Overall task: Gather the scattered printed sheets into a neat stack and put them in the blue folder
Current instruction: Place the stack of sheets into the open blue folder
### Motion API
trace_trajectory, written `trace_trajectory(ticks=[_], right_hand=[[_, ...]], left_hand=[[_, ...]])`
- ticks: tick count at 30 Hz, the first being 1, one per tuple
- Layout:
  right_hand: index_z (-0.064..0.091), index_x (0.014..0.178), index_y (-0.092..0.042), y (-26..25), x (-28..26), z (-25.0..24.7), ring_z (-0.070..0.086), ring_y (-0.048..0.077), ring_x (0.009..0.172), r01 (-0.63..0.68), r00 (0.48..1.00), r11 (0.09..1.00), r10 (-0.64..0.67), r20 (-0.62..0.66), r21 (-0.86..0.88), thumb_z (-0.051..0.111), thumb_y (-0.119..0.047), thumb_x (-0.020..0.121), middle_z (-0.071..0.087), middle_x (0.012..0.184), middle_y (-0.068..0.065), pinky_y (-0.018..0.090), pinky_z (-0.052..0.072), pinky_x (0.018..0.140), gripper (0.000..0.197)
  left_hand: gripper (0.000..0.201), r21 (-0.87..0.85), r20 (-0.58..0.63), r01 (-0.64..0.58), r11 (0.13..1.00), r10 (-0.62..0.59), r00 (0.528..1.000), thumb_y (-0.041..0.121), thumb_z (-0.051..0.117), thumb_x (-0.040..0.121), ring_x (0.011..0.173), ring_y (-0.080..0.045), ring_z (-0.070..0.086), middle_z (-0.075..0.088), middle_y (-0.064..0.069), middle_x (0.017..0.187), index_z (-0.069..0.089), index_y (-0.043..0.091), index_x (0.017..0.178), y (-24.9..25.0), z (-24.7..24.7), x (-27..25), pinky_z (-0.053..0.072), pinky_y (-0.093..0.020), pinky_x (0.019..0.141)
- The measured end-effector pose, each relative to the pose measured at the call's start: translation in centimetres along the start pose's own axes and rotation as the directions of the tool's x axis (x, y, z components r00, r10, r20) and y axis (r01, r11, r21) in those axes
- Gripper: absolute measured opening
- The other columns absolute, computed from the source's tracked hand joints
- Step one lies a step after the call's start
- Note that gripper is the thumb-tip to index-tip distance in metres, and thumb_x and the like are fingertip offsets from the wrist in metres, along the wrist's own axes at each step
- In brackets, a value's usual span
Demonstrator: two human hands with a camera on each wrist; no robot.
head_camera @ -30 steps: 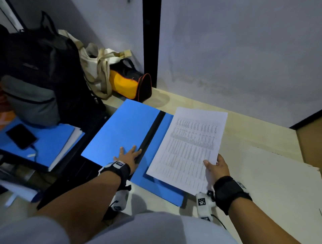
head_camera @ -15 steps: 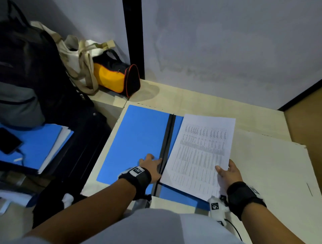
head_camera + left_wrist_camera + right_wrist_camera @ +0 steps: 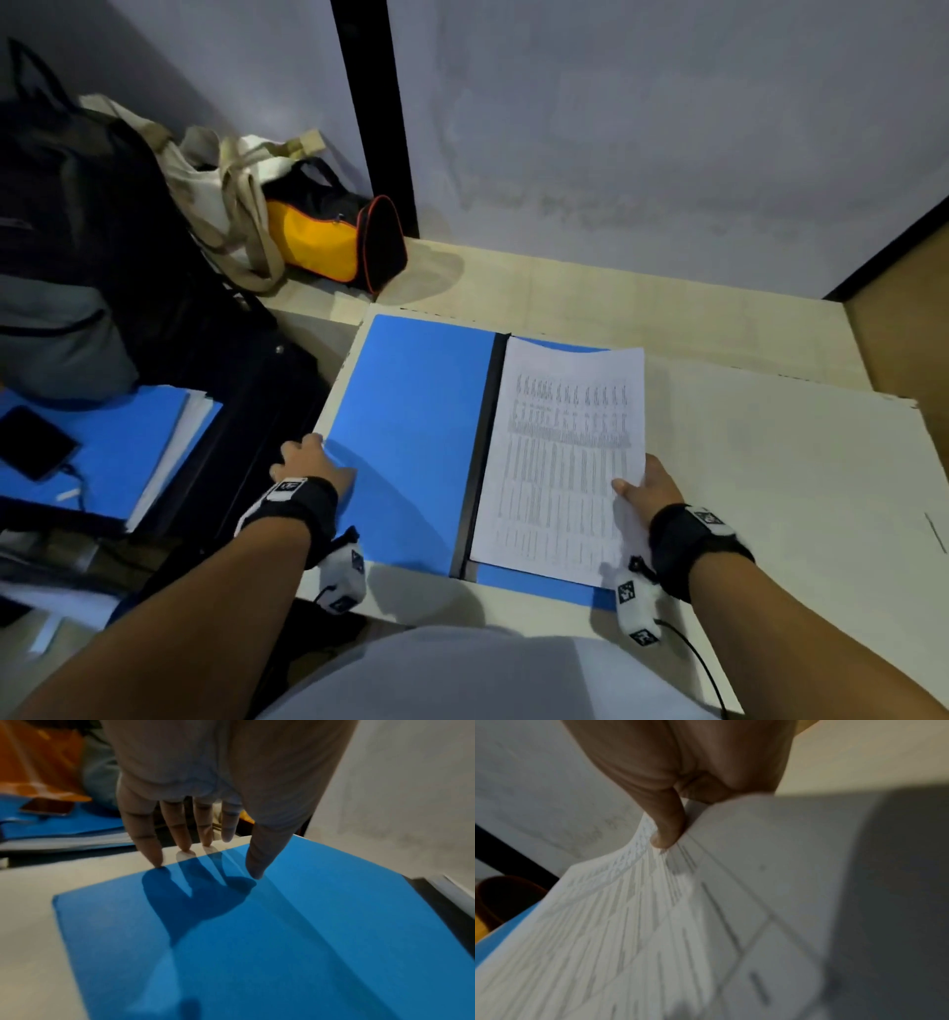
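The blue folder (image 3: 411,437) lies open on the table, with a black spine (image 3: 482,452) down its middle. The stack of printed sheets (image 3: 565,462) lies on its right flap, left edge along the spine. My right hand (image 3: 647,488) pinches the stack's right edge, thumb on top (image 3: 667,837), and the paper (image 3: 628,923) bends slightly there. My left hand (image 3: 308,462) is at the outer edge of the left flap (image 3: 257,943). Its fingers (image 3: 154,852) are straight, with the tips at the flap's edge and the thumb resting on the blue surface.
A black backpack (image 3: 77,205), a beige tote (image 3: 221,195) and an orange-and-black pouch (image 3: 334,236) crowd the far left. Another blue folder (image 3: 118,452) with a phone (image 3: 31,442) on it lies lower left. A white board (image 3: 770,488) covers the table on the right, and a wall stands behind.
My left hand has moved from the spine to the outer edge of the left flap. The sheets have swung square against the spine on the right flap.
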State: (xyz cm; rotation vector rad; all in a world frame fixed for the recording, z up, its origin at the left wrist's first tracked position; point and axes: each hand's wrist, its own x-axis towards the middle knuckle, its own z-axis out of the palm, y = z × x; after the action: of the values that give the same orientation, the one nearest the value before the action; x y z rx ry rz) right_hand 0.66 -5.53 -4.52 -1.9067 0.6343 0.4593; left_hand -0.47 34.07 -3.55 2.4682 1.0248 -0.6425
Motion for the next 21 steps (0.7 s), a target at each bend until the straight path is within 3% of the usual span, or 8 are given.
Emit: trace_trajectory(ticks=[5, 8, 9, 11, 15, 17, 19, 21], right_hand=[[0.025, 0.144, -0.001, 0.2, 0.9, 0.2, 0.04, 0.033, 0.132, -0.047, 0.999, 0.989, 0.049, 0.008, -0.138, 0.057, -0.013, 0.092, 0.039, 0.145, 0.019, 0.038, 0.032, 0.108, 0.062], [0.021, 0.146, -0.002, 0.2, 1.2, 0.2, 0.038, 0.034, 0.133, -0.068, 0.997, 0.976, 0.076, 0.031, -0.207, 0.058, -0.017, 0.093, 0.035, 0.147, 0.019, 0.039, 0.033, 0.109, 0.066], [0.022, 0.146, -0.001, 0.2, 1.2, 0.3, 0.039, 0.034, 0.132, -0.078, 0.996, 0.97, 0.087, 0.029, -0.228, 0.058, -0.018, 0.093, 0.036, 0.147, 0.019, 0.039, 0.034, 0.108, 0.066], [0.022, 0.145, -0.001, 0.2, 1.3, 0.3, 0.041, 0.034, 0.13, -0.087, 0.995, 0.968, 0.095, 0.022, -0.237, 0.058, -0.018, 0.093, 0.038, 0.145, 0.02, 0.038, 0.035, 0.107, 0.066], [0.023, 0.145, -0.001, 0.3, 1.5, 0.3, 0.043, 0.034, 0.128, -0.1, 0.994, 0.963, 0.107, 0.013, -0.248, 0.057, -0.019, 0.093, 0.039, 0.144, 0.019, 0.037, 0.037, 0.103, 0.065], [0.022, 0.145, -0.002, 0.2, 1.5, 0.1, 0.043, 0.034, 0.128, -0.108, 0.993, 0.964, 0.117, 0.022, -0.243, 0.057, -0.021, 0.092, 0.039, 0.145, 0.019, 0.038, 0.037, 0.103, 0.066], [0.022, 0.145, -0.002, 0.5, 1.5, 0.1, 0.041, 0.034, 0.13, -0.111, 0.993, 0.968, 0.119, 0.02, -0.226, 0.057, -0.022, 0.092, 0.037, 0.146, 0.018, 0.039, 0.036, 0.106, 0.067], [0.023, 0.145, -0.002, 0.6, 1.4, 0.0, 0.042, 0.034, 0.129, -0.107, 0.994, 0.972, 0.113, 0.013, -0.21, 0.057, -0.022, 0.093, 0.039, 0.144, 0.019, 0.039, 0.036, 0.105, 0.065]], left_hand=[[0.077, -0.295, 0.042, 0.065, 0.953, -0.055, 0.998, 0.031, 0.076, 0.077, 0.121, -0.042, 0.048, 0.038, -0.021, 0.141, 0.037, 0.009, 0.139, -0.3, -0.5, 1.2, 0.044, -0.047, 0.099], [0.083, -0.404, 0.109, 0.103, 0.909, -0.064, 0.992, 0.044, 0.085, 0.061, 0.111, -0.038, 0.057, 0.054, -0.02, 0.128, 0.053, 0.0, 0.124, -0.6, -0.7, 1.7, 0.048, -0.041, 0.096], [0.078, -0.427, 0.136, 0.102, 0.898, -0.048, 0.99, 0.049, 0.085, 0.058, 0.102, -0.035, 0.062, 0.062, -0.02, 0.118, 0.059, -0.003, 0.11, -0.5, -1.0, 1.6, 0.05, -0.039, 0.093], [0.044, -0.391, 0.157, 0.061, 0.918, 0.002, 0.988, 0.037, 0.074, 0.078, 0.082, -0.029, 0.061, 0.064, -0.016, 0.091, 0.06, -0.004, 0.085, 0.2, -2.4, 0.3, 0.047, -0.033, 0.085], [0.024, -0.422, -0.041, -0.186, 0.887, 0.187, 0.982, 0.015, 0.069, 0.083, 0.077, -0.023, 0.048, 0.048, -0.012, 0.074, 0.048, 0.007, 0.075, 2.4, -6.3, -1.8, 0.039, -0.031, 0.071], [0.026, -0.401, -0.066, -0.33, 0.855, 0.332, 0.941, 0.012, 0.069, 0.081, 0.069, -0.02, 0.046, 0.046, -0.008, 0.069, 0.044, 0.012, 0.072, 4.0, -8.2, -4.2, 0.039, -0.028, 0.062], [0.018, -0.429, 0.064, -0.413, 0.804, 0.483, 0.873, 0.012, 0.065, 0.085, 0.062, -0.02, 0.048, 0.05, -0.006, 0.068, 0.047, 0.012, 0.08, 6.0, -9.3, -7.7, 0.043, -0.024, 0.053], [0.012, -0.488, 0.226, -0.45, 0.748, 0.606, 0.762, 0.017, 0.062, 0.088, 0.062, -0.019, 0.059, 0.06, -0.003, 0.077, 0.052, 0.015, 0.094, 8.3, -9.8, -11.9, 0.05, -0.027, 0.056]])
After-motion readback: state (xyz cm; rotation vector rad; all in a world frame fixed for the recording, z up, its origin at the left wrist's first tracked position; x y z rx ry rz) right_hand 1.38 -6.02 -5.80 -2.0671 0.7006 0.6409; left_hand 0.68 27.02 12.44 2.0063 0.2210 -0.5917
